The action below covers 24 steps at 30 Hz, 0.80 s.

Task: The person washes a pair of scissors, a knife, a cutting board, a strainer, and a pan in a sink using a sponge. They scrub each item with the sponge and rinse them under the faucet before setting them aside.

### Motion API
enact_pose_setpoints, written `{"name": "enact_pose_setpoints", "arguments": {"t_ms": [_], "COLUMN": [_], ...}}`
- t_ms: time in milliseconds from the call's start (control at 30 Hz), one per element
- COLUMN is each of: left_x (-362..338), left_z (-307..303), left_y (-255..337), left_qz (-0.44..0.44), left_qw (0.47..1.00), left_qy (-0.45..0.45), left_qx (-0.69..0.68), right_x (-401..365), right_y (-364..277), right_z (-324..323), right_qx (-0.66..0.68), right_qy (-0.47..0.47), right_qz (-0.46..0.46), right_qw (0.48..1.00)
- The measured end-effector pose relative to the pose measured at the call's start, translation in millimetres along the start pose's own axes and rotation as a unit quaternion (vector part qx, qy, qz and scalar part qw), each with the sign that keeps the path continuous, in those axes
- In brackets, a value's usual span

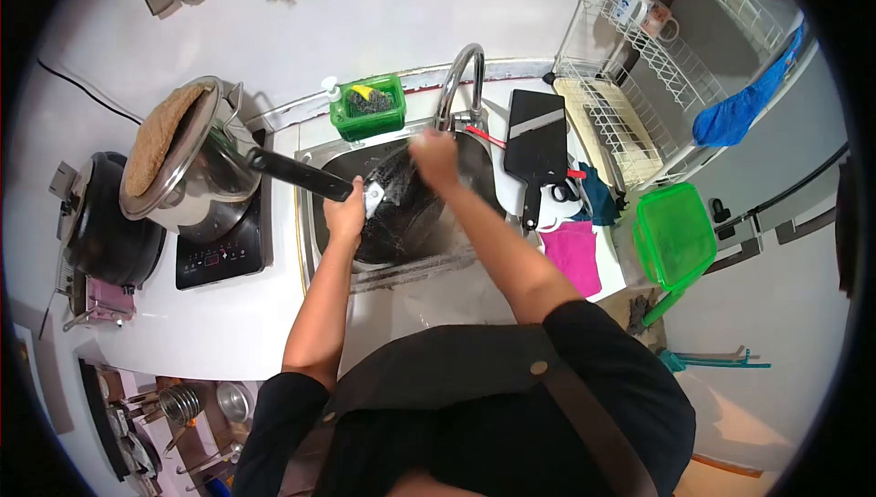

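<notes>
Over the sink (306, 232), my left hand (345, 212) grips a dark pan (401, 214) where its black handle (301, 175) joins the body. The handle points up and left, and the pan is tilted in the basin with wet streaks on its surface. My right hand (435, 157) is closed at the pan's upper edge, just below the faucet (474, 68). It is blurred, and whatever it holds is hidden. A green caddy (370, 123) with a yellow and grey scrubber (368, 98) stands behind the sink.
Left of the sink are an induction cooker (219, 255), a lidded steel pot (205, 182) and a black pot (114, 223). To the right lie a black board (537, 132), a pink cloth (572, 255) and a green-lidded container (677, 232), beneath a white dish rack (639, 50).
</notes>
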<state>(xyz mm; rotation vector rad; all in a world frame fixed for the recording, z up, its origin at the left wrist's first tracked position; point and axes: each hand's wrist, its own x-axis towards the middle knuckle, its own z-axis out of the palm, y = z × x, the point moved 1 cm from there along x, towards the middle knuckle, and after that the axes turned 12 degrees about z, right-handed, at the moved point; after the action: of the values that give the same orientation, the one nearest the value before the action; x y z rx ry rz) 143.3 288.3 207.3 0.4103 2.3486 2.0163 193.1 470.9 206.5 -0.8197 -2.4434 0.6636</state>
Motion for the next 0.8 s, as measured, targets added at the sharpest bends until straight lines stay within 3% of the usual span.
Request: {"name": "enact_pose_setpoints", "arguments": {"t_ms": [33,100,133,167,200,267,333,367,433,500,533,567,600,633,667,700,733,800], "left_x": [-7,-2,-1,-1,1,-1,-2,2,3,-6,-1,-3,-8,-14,-16,-17,-24,-35], "left_z": [-6,-6,-7,-9,-10,-10,-13,-15,-13,-16,-20,-26,-34,-41,-45,-53,-51,-49], "left_y": [16,22,25,24,16,16,17,19,30,54,43,44,51,62,66,58,66,62], "left_qz": [0.003,0.016,-0.008,-0.035,-0.073,-0.055,-0.036,-0.046,-0.057,0.008,-0.019,0.009,0.002,-0.005,-0.003,-0.009,-0.016,-0.027], "left_qw": [0.998,0.995,0.993,0.989,0.987,0.987,0.987,0.984,0.981,0.986,0.988,0.987,0.982,0.974,0.969,0.96,0.947,0.93], "left_qy": [-0.002,0.042,0.062,0.082,0.069,0.086,0.097,0.084,0.073,0.088,0.085,0.084,0.078,0.073,0.095,0.09,0.105,0.122], "left_qx": [-0.061,-0.09,-0.103,-0.114,-0.123,-0.124,-0.126,-0.147,-0.172,-0.141,-0.127,-0.134,-0.172,-0.212,-0.229,-0.266,-0.302,-0.345], "right_x": [-2,-16,-29,-43,-36,-18,-7,-16,-59,-44,-28,-6,10,31,24,27,25,-23], "right_y": [1,-16,-34,-51,-46,-41,-42,-58,-110,-105,-99,-89,-67,-37,-24,13,37,17], "right_z": [-12,-6,-7,-8,3,11,0,-17,-49,-45,-43,-41,-39,-8,-17,21,55,56], "right_qx": [0.281,0.085,0.17,0.245,0.224,0.202,0.217,0.256,0.186,0.18,0.172,0.223,0.375,0.45,0.569,0.63,0.755,0.834], "right_qy": [0.092,0.209,0.232,0.162,0.186,0.212,0.105,-0.087,0.157,0.175,0.194,0.198,0.123,0.109,0.008,-0.139,-0.267,-0.319], "right_qz": [0.083,-0.115,-0.223,-0.227,-0.207,-0.185,0.091,-0.009,-0.217,-0.252,-0.288,-0.248,-0.194,-0.098,0.056,0.193,0.279,0.24], "right_qw": [0.952,0.968,0.931,0.928,0.934,0.938,0.966,0.963,0.946,0.935,0.922,0.922,0.898,0.881,0.82,0.74,0.53,0.38]}}
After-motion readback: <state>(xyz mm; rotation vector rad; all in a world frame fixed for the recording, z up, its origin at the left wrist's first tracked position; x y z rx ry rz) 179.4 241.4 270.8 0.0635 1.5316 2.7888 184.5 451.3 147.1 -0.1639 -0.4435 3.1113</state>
